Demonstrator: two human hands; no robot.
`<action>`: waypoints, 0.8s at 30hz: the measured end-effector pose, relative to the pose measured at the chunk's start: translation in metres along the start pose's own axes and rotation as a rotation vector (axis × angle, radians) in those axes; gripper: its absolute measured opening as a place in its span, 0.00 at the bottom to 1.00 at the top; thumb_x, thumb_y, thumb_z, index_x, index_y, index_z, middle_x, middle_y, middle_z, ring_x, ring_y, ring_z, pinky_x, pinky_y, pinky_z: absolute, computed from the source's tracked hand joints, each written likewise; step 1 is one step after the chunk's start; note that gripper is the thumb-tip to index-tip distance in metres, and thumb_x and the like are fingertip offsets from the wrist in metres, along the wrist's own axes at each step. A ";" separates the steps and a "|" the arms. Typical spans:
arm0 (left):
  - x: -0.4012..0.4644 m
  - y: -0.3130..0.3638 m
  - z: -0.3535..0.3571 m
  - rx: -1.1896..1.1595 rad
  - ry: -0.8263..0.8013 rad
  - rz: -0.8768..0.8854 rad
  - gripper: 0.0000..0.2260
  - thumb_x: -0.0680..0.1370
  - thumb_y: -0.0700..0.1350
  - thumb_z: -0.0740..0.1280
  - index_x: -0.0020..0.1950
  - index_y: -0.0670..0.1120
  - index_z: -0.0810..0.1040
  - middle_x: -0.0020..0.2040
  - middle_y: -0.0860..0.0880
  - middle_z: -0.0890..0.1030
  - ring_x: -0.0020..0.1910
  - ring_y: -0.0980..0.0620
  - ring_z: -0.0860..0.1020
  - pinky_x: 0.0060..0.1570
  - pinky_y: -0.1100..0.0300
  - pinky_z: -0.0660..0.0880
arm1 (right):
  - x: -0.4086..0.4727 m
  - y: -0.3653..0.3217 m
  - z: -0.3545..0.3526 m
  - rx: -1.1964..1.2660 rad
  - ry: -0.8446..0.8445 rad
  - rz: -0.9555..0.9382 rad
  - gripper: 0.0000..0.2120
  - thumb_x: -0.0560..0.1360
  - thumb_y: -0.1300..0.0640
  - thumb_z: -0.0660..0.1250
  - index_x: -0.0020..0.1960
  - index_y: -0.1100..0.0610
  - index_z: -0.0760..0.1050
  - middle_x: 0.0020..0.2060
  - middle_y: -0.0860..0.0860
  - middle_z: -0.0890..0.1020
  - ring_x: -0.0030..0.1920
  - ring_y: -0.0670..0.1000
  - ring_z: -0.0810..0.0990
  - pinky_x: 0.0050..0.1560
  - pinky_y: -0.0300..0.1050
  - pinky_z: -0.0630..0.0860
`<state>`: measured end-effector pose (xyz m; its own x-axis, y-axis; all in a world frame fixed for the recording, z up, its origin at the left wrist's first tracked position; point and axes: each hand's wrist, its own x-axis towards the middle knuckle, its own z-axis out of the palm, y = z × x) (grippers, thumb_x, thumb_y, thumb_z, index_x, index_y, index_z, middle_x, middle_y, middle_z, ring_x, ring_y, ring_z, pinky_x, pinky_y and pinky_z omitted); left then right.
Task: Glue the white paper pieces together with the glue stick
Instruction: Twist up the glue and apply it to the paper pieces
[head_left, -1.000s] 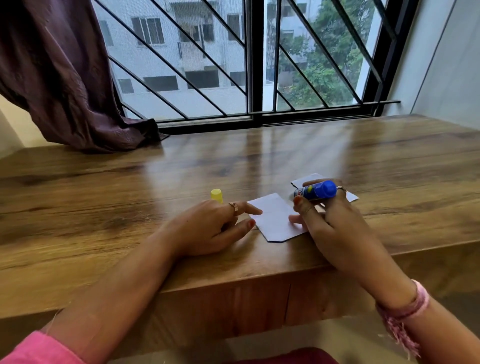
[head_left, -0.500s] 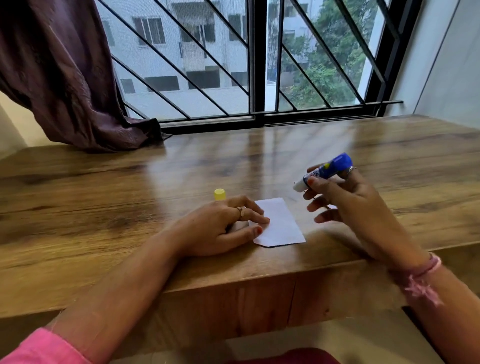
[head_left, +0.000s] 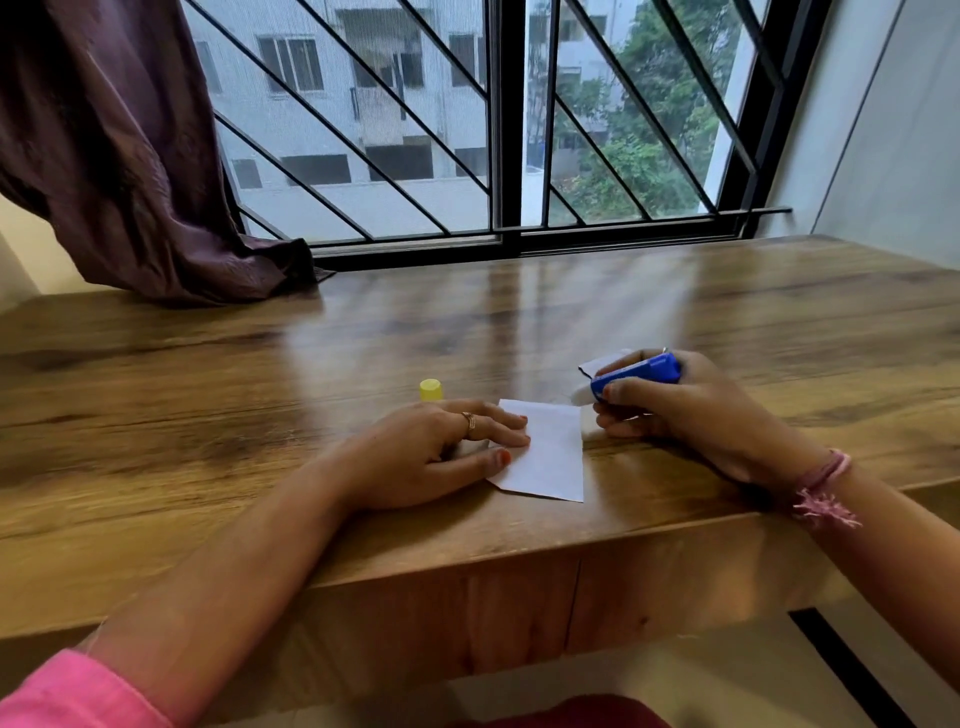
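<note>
We're bringing the blue plastic glue stick (head_left: 631, 375) back down in our right hand (head_left: 691, 410), its tip nearing the flat white paper piece (head_left: 550, 457) near the counter (head_left: 260, 374) edge; our left hand (head_left: 436, 452), fingers flat, is pressing the paper's left side. Gluing looks imminent.

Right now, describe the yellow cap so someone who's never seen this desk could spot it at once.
Start at the wooden desk under the barred window, then find the left hand lying flat on the white paper near the front edge. The yellow cap stands just beyond that hand's knuckles, the only yellow thing on the desk, unlike the blue glue stick held in the right hand.
</note>
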<state>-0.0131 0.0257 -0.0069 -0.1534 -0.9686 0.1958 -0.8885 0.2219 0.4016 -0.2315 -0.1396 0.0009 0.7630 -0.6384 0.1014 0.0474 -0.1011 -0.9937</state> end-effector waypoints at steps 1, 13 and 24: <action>0.000 -0.001 0.001 0.003 0.000 -0.008 0.15 0.79 0.54 0.61 0.64 0.58 0.76 0.66 0.62 0.72 0.64 0.68 0.70 0.63 0.68 0.67 | 0.000 0.001 0.002 -0.047 0.011 -0.009 0.06 0.72 0.65 0.70 0.49 0.62 0.79 0.37 0.56 0.85 0.39 0.52 0.84 0.39 0.41 0.80; 0.000 0.000 0.001 -0.014 0.011 -0.040 0.13 0.79 0.52 0.63 0.63 0.59 0.76 0.64 0.63 0.73 0.63 0.65 0.72 0.63 0.57 0.71 | -0.001 0.001 0.008 -0.501 0.098 -0.204 0.04 0.71 0.59 0.70 0.46 0.56 0.79 0.28 0.51 0.83 0.25 0.48 0.79 0.26 0.37 0.74; 0.001 0.000 0.001 -0.014 0.003 -0.043 0.15 0.78 0.55 0.62 0.64 0.59 0.76 0.64 0.64 0.72 0.63 0.65 0.72 0.62 0.58 0.71 | -0.002 -0.002 0.009 -0.533 0.063 -0.227 0.02 0.71 0.61 0.71 0.44 0.56 0.79 0.28 0.49 0.82 0.29 0.45 0.80 0.31 0.35 0.74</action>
<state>-0.0136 0.0249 -0.0078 -0.1139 -0.9769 0.1806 -0.8880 0.1816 0.4225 -0.2275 -0.1314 0.0026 0.7313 -0.5982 0.3277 -0.1382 -0.6004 -0.7876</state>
